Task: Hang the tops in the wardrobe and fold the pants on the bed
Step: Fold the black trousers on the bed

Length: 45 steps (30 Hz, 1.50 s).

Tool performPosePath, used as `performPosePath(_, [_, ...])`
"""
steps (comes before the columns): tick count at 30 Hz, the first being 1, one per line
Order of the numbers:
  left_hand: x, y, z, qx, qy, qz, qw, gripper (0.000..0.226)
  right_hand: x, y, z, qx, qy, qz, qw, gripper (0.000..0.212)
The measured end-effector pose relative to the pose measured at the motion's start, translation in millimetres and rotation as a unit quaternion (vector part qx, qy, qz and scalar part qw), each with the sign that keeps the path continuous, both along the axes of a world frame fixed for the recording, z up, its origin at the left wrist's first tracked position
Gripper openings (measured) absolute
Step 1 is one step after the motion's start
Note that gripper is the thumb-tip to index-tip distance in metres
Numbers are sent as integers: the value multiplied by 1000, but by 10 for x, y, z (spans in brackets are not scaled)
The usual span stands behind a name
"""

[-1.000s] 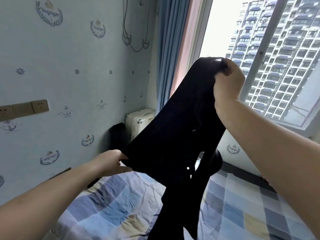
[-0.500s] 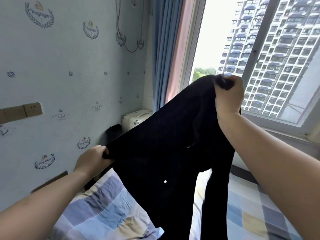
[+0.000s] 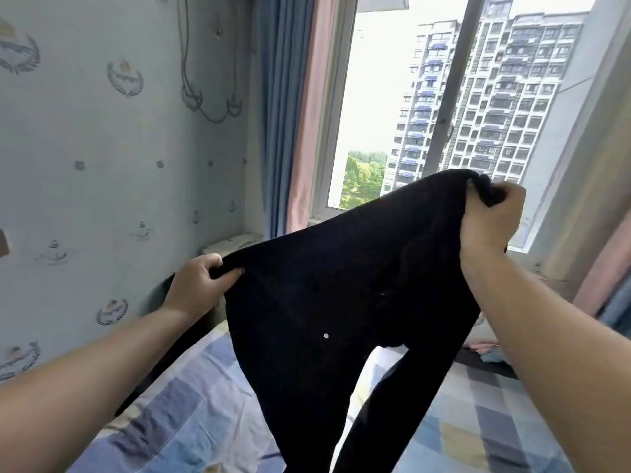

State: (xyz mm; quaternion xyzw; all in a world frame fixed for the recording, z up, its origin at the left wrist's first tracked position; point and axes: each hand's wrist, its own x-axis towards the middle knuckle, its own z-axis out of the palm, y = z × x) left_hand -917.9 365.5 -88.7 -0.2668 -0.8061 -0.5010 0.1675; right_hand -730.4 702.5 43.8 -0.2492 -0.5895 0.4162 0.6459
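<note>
The person is holding a pair of black pants (image 3: 341, 302) in the air above the bed (image 3: 191, 414), the waistband stretched between both hands and the two legs dangling down toward the checked bedcover; the left hand (image 3: 198, 288) is gripping one end of the waistband, fingers curled over the fabric and thumb pinching beneath; the right hand (image 3: 488, 220) is clutching the other end, bunched cloth showing inside its closed fingers, and it is sitting higher than the left, so the waistband is running on a slant; the window (image 3: 403, 107) is standing beyond the pants, with the blue curtain (image 3: 276, 107) to its left; a small pale heap of cloth (image 3: 485, 349) is lying on the bed to the right of the pants, too blurred to name; judging by the task, this is the pants-folding step, and the garment is only being spread out, not yet folded; the next move is probably calling for levelling the waistband, bringing one leg onto the other, and lowering the pants flat onto the bed, keeping both grips firm so the legs are not twisting
</note>
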Motion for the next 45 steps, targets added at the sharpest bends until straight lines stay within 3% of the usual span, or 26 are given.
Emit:
performPosePath(11, [804, 1450, 228, 98, -27, -239, 966, 48, 1383, 746, 843, 111, -44, -137, 983, 25])
performPosePath(16, [832, 1489, -29, 120, -90, -253, 956, 45, 1233, 786, 1114, 146, -135, -132, 971, 20])
performPosePath(20, [661, 1216, -357, 123, -168, -213, 955, 47, 714, 775, 837, 157, -194, -83, 965, 18])
performPosePath(23, [474, 824, -730, 105, -203, -151, 962, 48, 150, 738, 362, 151, -232, -42, 960, 18])
performPosePath(28, [58, -75, -1802, 53, -304, -18, 951, 48, -1155, 398, -1107, 87, -327, 63, 939, 21])
performPosePath(32, [-193, -782, -2768, 12, -364, 106, 925, 47, -2192, -73, -2454, 47, -410, 137, 900, 22])
performPosePath(38, [-876, -1665, -3819, 2, -469, 225, 854, 39, -3486, -945, -4133, -4, -462, 221, 859, 19])
performPosePath(45, [-2062, -2548, -4700, -114, -457, 320, 822, 46, -4702, -1855, -5630, -52, -528, 271, 803, 14])
